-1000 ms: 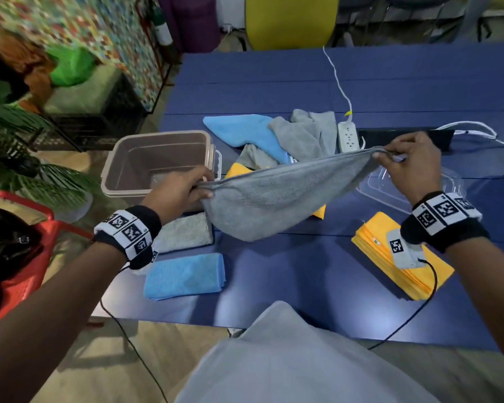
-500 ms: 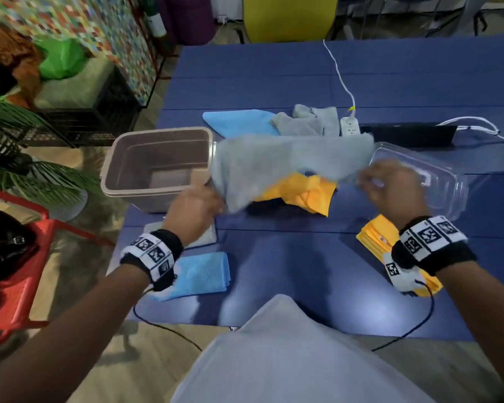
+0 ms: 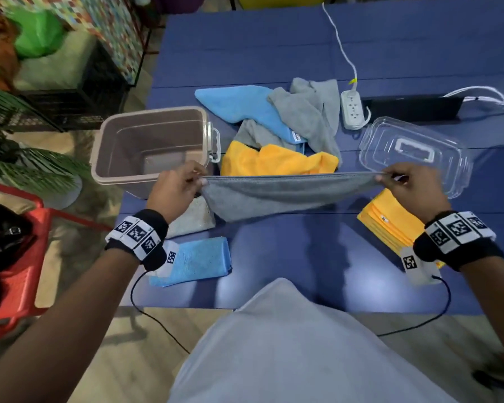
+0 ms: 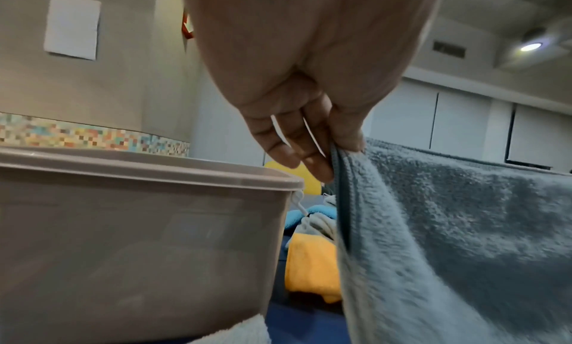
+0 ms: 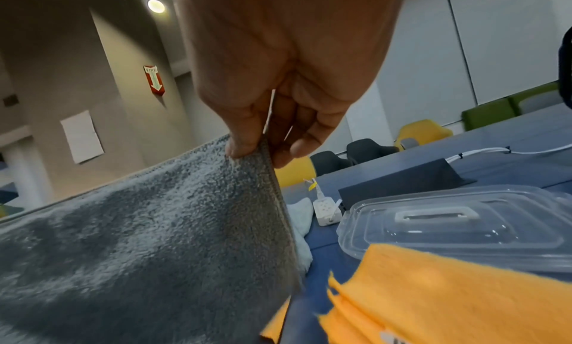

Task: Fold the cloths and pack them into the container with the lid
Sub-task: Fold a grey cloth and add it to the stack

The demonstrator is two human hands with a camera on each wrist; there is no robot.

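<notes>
A: Head view first. How far along is it?

B: Partway, I'd judge. The left hand [image 3: 177, 187] and right hand [image 3: 402, 189] each pinch a top corner of a grey cloth [image 3: 277, 194], stretched taut at mid-frame above the table [image 3: 274, 50]. Folded so far, by the look of it: 1 blue cloth [image 3: 198, 261] at lower left, 1 pale cloth [image 3: 191, 221] just above it, and a yellow stack [image 3: 387, 225] at right.

A: And the container?

B: The tub [image 3: 150, 146], at centre left, holds no cloth that I can see. Its clear lid [image 3: 413, 152] lies apart at the right. So packing and closing are all left.

A: What else remains?

B: A loose pile [image 3: 277, 129] of blue, grey and yellow cloths at upper centre, unfolded. A power strip [image 3: 352, 110] and its cable sit just beside the pile; a cloth could snag them.

A: Left wrist view?

B: Thumb and fingers [image 4: 315, 163] nip the cloth's hem. The tub wall fills the lower left, close to that hand, so the cloth could brush it.

A: Right wrist view?

B: The same pinch at the other corner, thumb in front, fingers [image 5: 297, 143] behind. The lid sits at lower right with the yellow stack in front of it.
</notes>
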